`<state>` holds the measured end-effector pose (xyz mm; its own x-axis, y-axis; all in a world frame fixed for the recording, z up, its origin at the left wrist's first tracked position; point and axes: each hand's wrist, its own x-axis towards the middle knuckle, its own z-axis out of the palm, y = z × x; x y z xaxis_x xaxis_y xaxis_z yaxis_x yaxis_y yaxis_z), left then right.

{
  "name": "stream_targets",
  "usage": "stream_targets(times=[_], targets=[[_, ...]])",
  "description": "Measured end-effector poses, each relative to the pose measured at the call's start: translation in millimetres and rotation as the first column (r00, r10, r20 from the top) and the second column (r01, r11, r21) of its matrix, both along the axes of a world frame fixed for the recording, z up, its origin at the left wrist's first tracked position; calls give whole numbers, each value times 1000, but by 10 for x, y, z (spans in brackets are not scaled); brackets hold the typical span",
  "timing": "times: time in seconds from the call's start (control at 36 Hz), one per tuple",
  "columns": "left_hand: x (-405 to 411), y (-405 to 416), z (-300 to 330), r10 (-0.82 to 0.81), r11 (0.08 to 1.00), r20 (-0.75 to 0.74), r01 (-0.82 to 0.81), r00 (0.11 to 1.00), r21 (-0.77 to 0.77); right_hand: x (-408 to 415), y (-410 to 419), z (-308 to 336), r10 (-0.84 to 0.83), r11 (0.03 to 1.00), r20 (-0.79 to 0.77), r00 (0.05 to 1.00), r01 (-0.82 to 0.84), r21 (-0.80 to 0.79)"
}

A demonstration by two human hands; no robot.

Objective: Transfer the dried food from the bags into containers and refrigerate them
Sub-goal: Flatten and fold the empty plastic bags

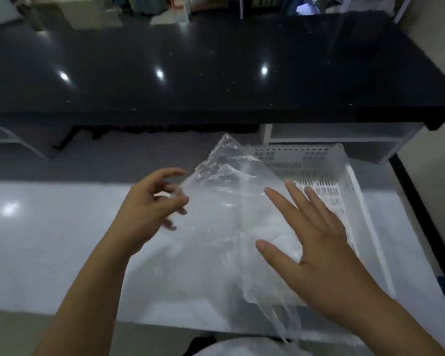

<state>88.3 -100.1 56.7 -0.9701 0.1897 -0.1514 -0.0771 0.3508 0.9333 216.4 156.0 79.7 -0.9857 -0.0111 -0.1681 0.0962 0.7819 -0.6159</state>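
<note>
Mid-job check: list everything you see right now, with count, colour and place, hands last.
plastic bag: one, clear, held above the white table, partly over the basket
basket: one, white, slotted, right side of the white table
white table: one, near the person
black counter: one, glossy, beyond the table
left hand: one, pinches the bag's left edge
right hand: one, fingers straight, on the bag

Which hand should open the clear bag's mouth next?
Probably the right hand: it is open with fingers spread beside the plastic bag, free to act. The left hand already pinches the bag's edge and steadies it.
</note>
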Motion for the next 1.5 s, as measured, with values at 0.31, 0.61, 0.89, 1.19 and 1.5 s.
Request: stream_targets(times=[0.31, 0.61, 0.89, 1.19, 1.5], targets=[[1059, -1130, -971, 619, 783, 51, -621, 784, 43, -435, -1893, -658, 342, 932, -80, 936, -326, 161], [1252, -1667, -1545, 589, 618, -237, -619, 773, -485, -646, -2595, -2059, 410, 774, 134, 902, -422, 472], [718, -1493, -1841, 79, 657, -108, -134, 991, -742, -635, -2659, -2158, 399, 746, 117, 909, -396, 534], [730, -1773, -2007, -12, 529, -83, -64, 996, -846, -633, -2169, -2100, 176, 820, 135, 975, -221, 527], [731, -1753, -2016, -13, 567, -119, -90, 993, -819, -377, -2815, -2066, 279, 848, 61, 958, -275, 453]])
